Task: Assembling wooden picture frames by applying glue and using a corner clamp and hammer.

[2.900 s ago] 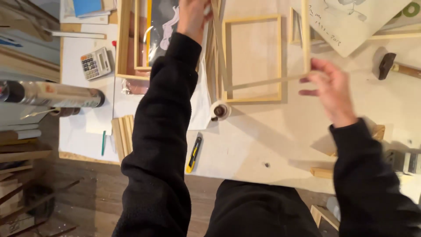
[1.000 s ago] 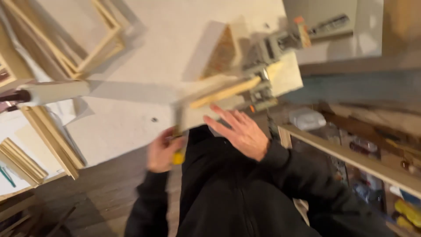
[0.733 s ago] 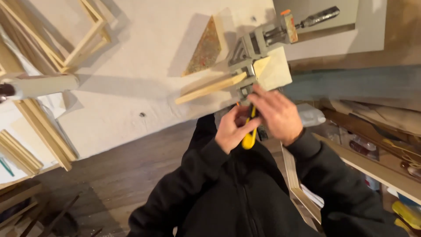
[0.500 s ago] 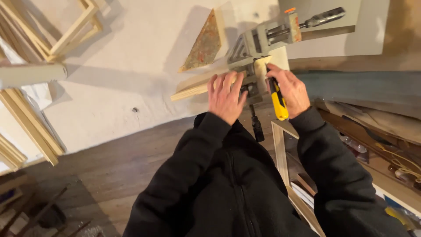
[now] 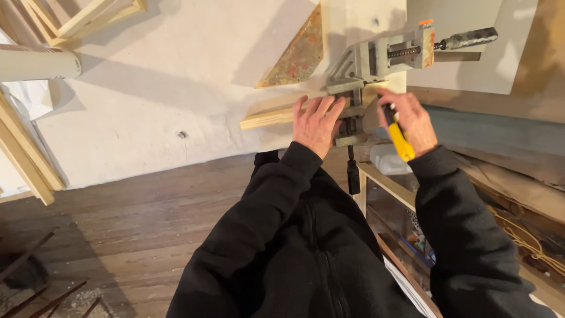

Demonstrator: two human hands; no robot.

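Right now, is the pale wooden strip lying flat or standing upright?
Flat. The pale wooden strip lies along the white tabletop, pressed under the left hand.

i see a white worktable (image 5: 147, 88) carrying a corner clamp (image 5: 376, 59), a wooden strip (image 5: 271, 115), a triangular board (image 5: 297, 53) and a cardboard tube (image 5: 35, 63).

Open tabletop (image 5: 147, 76) left of strip (image 5: 268, 116): bare, passable. Triangle (image 5: 297, 53) just above strip, narrowing gap there. Corner clamp (image 5: 368, 65) blocks right end; screw handle (image 5: 468, 38) juts further right. Left hand (image 5: 318, 121) flat over strip at clamp; right hand (image 5: 409, 121) with yellow tool (image 5: 400, 138) crowds clamp's right side. Frames (image 5: 76, 17) at far left.
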